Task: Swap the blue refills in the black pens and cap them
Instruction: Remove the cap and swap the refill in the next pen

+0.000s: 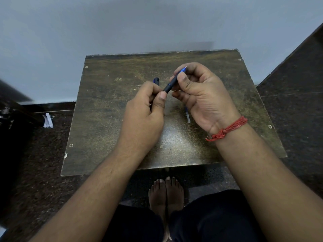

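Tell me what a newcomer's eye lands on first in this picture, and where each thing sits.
First, the two bare hands meeting above the middle of the worn dark wooden table: the left hand and right hand share a slim black pen with a blue tip, pointing up and away. Next, the red thread bracelet on the right wrist. A clear thin refill lies on the table beneath the right hand.

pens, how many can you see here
2. One black pen is held between both hands above the table, tip up by the right hand. A second pokes out behind the left hand. More may be hidden.
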